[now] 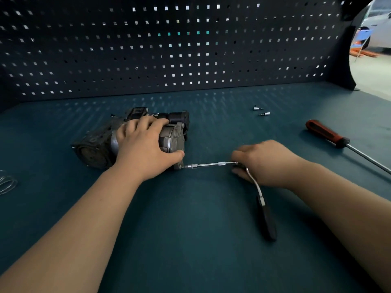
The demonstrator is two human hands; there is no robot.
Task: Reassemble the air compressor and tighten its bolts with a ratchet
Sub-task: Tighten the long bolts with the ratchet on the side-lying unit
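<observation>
The grey and black air compressor lies on its side on the teal bench, left of centre. My left hand grips its metal end housing from above, thumb at the lower corner. A ratchet with a long extension bar runs level from a bolt at that corner to my right hand. My right hand's fingers curl round the ratchet head. The ratchet's black handle hangs down toward me on the bench.
A red and black screwdriver lies at the right with its shaft pointing to the bench edge. Two small sockets rest behind the tools. A wire coil sits at the far left. A dark pegboard walls the back.
</observation>
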